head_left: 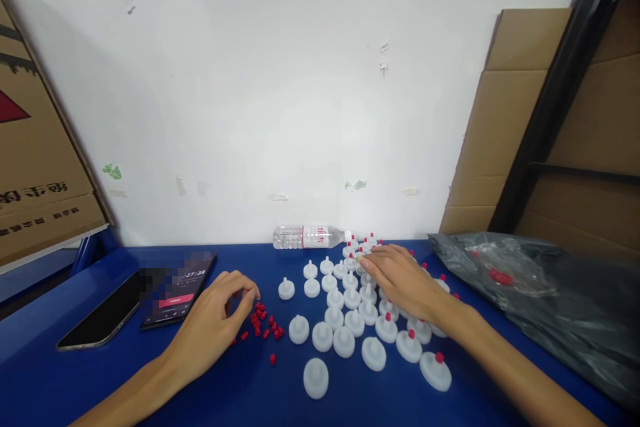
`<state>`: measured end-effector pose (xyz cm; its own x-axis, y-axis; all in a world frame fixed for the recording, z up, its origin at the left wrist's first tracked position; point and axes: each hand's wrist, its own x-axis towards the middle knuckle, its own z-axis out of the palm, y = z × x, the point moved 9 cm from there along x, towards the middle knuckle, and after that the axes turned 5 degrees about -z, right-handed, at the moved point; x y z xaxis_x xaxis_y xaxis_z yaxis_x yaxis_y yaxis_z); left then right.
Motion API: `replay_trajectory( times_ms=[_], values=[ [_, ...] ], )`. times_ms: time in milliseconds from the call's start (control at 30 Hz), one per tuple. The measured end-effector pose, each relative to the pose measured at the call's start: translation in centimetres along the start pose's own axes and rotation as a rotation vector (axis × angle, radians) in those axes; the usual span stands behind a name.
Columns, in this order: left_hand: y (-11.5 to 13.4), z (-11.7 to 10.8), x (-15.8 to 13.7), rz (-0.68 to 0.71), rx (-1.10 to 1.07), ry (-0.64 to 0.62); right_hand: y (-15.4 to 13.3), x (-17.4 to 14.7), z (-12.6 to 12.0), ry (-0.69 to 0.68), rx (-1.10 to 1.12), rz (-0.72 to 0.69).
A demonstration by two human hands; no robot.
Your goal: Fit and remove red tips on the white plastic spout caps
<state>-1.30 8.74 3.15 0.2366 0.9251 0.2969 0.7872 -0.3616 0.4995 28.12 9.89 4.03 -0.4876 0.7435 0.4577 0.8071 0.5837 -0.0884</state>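
A white wall (300, 93) fills most of my view, marked with scraps of old tape, and below it I have a blue surface (210, 400). A printed cardboard box (40, 153) leans in at far left; at right I see a folded cardboard sheet (517, 107) beside a black post (543, 100). A dark plastic bag (565, 330) sprawls along the right edge, with a small clear bag (515, 273) holding something red on top.

The right hand (407, 280) reaches in over the back rows of white lids, palm down; its fingertips are down among them, and from here I can't tell whether they grip one. The left hand (220, 310) is curled beside the red caps, thumb and index tips close together; I can't make out whether a cap is pinched there.

Two phones lie left of that hand, a lit phone (183, 290) and a dark phone (103, 317). A clear bottle (310, 237) lies on its side against the wall. The white lids (316, 379) spread across the middle, spouts up; those toward the right wear red tops, those toward the left are bare. Smallest, the loose red caps (267, 333) are scattered between the left hand and the lids.
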Motion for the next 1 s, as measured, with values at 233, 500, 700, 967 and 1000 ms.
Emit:
replay_trajectory(
  times_ms=[233,500,700,967,1000],
  values=[
    [0.3,0.0,0.0,0.008,0.003,-0.004,-0.2,0.1,-0.3,0.001,-0.014,-0.013],
    [0.6,-0.3,-0.2,0.04,-0.004,0.024,-0.1,0.2,-0.5,0.008,-0.015,-0.021],
    [0.8,-0.3,-0.2,0.059,0.012,0.032,-0.2,0.1,-0.3,0.0,-0.03,-0.028],
    [-0.2,0.1,0.1,0.004,0.033,0.022,0.4,-0.3,0.9,-0.052,-0.04,-0.013],
    [-0.4,0.2,0.1,-0.005,0.034,0.024,0.4,-0.3,1.0,-0.058,-0.04,-0.01]
  ],
)
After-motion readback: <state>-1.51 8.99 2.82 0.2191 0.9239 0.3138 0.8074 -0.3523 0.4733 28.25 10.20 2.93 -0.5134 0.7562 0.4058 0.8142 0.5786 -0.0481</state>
